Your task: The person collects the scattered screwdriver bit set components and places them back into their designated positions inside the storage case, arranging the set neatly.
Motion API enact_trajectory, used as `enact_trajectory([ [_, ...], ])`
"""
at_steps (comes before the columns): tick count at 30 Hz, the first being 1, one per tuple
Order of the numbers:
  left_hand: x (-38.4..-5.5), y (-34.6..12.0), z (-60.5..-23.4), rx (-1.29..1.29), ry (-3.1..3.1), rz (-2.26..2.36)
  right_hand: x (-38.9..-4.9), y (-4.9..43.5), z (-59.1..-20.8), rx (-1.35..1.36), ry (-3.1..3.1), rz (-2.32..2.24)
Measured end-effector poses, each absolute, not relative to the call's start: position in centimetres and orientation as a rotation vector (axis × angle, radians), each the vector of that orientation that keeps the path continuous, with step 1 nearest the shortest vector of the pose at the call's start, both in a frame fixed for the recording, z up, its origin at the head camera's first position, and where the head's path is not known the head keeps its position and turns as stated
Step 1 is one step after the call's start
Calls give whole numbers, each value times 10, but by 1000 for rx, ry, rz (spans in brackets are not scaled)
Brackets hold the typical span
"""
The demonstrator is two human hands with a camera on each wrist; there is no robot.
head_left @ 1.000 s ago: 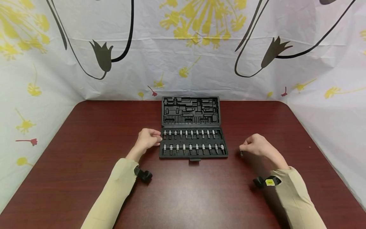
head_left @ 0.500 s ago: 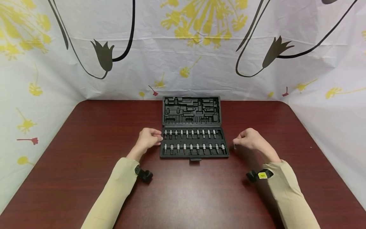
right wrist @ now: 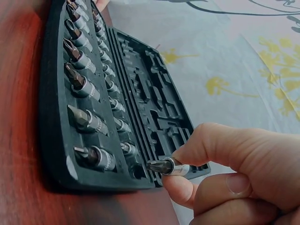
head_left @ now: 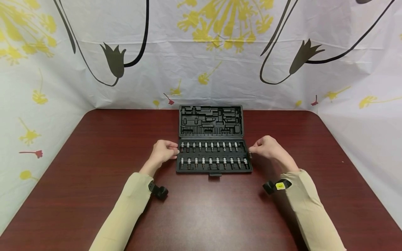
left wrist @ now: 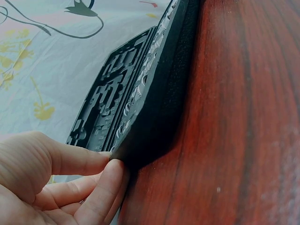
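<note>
A black bit-socket case [head_left: 213,154] lies unfolded at the back middle of the table, its two rows holding several silver bit sockets [right wrist: 89,122]. At its left end my left hand [head_left: 161,151] pinches the case edge; the left wrist view shows thumb and fingertips right at the corner. My right hand [head_left: 268,148] is beside the case's right end. Between thumb and forefinger it pinches one bit socket [right wrist: 168,166], the dark bit pointing toward the case. In the right wrist view this socket overlaps the case edge near a dark recess [right wrist: 137,169] in the back row.
The moulded lid [head_left: 211,121] leans back behind the case, close to the patterned white cloth [head_left: 238,76]. A front latch [head_left: 215,175] sticks out toward the near side. Dark red wood tabletop [head_left: 213,212] spreads around the case and under both arms.
My right hand has moved left and slightly away from me, bringing the pinched bit socket to the case's right edge. The left hand keeps its hold on the case.
</note>
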State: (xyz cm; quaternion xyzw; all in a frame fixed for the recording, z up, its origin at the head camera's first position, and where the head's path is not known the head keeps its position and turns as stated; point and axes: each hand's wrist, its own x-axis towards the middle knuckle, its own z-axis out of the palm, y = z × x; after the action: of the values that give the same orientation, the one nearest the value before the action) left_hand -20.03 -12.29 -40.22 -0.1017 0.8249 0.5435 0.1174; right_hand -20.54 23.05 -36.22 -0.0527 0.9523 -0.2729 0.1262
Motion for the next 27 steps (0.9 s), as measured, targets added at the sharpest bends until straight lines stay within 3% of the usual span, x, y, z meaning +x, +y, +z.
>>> enact_trajectory([
  [27,-201,-124,-405,-294,2401,1618,-235,202,-381,-76,2827,-798],
])
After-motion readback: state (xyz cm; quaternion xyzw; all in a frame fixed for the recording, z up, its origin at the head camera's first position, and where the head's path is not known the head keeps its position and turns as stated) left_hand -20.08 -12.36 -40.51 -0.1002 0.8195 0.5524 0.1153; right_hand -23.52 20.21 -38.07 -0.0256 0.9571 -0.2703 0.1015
